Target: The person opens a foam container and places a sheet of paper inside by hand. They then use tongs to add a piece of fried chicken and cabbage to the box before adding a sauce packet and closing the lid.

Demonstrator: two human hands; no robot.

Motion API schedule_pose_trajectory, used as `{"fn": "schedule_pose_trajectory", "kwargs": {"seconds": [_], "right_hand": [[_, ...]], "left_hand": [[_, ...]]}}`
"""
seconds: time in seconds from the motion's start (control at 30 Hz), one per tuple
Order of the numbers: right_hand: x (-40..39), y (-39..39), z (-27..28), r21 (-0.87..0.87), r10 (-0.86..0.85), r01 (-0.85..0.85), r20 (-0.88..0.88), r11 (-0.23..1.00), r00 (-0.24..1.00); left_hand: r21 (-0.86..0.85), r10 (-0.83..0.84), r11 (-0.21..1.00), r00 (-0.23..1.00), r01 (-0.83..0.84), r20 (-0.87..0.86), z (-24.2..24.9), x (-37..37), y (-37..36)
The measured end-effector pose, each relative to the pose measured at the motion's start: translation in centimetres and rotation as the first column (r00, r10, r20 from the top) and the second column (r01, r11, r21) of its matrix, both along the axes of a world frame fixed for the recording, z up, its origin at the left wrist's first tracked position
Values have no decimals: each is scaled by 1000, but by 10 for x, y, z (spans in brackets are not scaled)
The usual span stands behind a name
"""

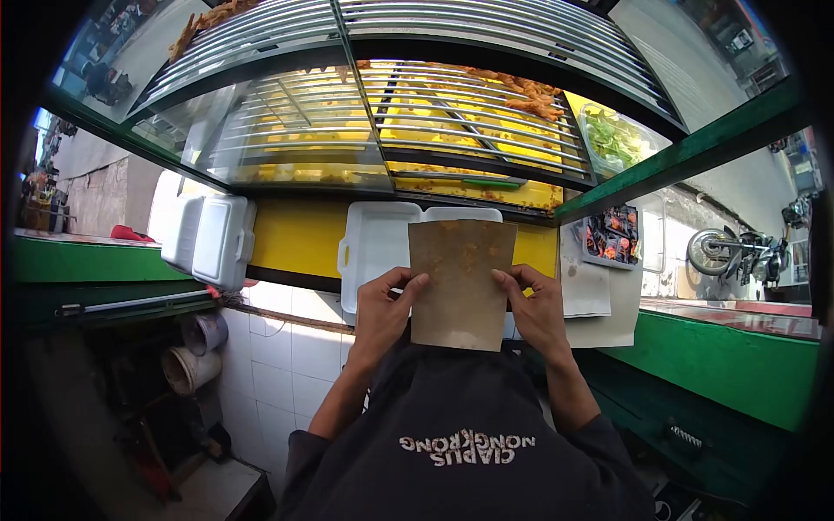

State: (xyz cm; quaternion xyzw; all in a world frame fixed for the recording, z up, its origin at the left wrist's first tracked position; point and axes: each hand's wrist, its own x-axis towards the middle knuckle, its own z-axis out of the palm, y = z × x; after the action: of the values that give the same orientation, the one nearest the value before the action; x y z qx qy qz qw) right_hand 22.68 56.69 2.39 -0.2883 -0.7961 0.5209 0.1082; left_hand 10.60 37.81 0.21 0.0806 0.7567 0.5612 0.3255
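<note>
A brown sheet of paper (463, 291) with darker spots is held upright in front of the chest. My left hand (387, 308) pinches its left edge between thumb and fingers. On the right edge, my right hand (532, 304) grips the paper the same way. Behind the sheet lies an open white foam box (373, 234), partly hidden by the paper, on the yellow counter (300, 239).
Closed white foam boxes (217, 241) stand at the left. Above are metal racks (486, 130) with fried pieces (534, 104). At the right are a tub of green leaves (612, 139), a tray of small red-and-black packets (612, 234) and paper sheets (587, 291).
</note>
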Motion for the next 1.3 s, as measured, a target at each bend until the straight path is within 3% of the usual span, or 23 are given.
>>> {"fn": "schedule_pose_trajectory", "kwargs": {"seconds": [0.03,0.07,0.1,0.13,0.17,0.23,0.43,0.57,0.63,0.87,1.2,1.27,1.3], "right_hand": [[-3,-2,-7,229,-12,21,-39,973,999],[-7,-1,-16,235,-17,25,-35,972,999],[-11,2,-28,453,-12,64,-115,889,993],[-14,3,-39,642,14,114,-191,758,981],[-16,3,-50,644,11,118,-192,756,981],[-18,3,-66,148,-137,157,-134,977,981],[-20,4,-67,157,-210,203,26,966,977],[-23,4,-68,172,-209,201,30,964,977],[-22,4,-77,367,-157,192,-123,910,980],[-22,0,-85,379,-162,208,-149,902,975],[-26,-6,-90,366,-169,221,-169,904,971],[-26,-6,-92,373,-170,219,-160,902,972],[-26,-6,-96,388,-166,221,-170,895,971]], "left_hand": [[5,-5,1000,1000,5,3,-8,-5,0],[-72,-59,997,929,35,-364,-18,-8,1],[-154,-129,988,727,33,-674,-28,-12,2],[-145,-106,989,816,27,-568,-37,-15,4],[-142,-107,989,815,31,-569,-40,-18,7],[-240,-186,971,693,19,-697,-46,-22,12],[-213,-200,975,678,66,-707,-60,-22,21],[-223,-230,970,649,95,-725,-60,-20,23],[-246,-246,965,629,89,-738,-59,-20,26],[-355,-331,933,504,51,-798,-58,-19,34],[-472,-417,881,471,1,-777,-59,-15,47],[-500,-469,866,348,-2,-812,-42,-8,54],[-500,-468,866,348,0,-812,-42,-7,57]]}}
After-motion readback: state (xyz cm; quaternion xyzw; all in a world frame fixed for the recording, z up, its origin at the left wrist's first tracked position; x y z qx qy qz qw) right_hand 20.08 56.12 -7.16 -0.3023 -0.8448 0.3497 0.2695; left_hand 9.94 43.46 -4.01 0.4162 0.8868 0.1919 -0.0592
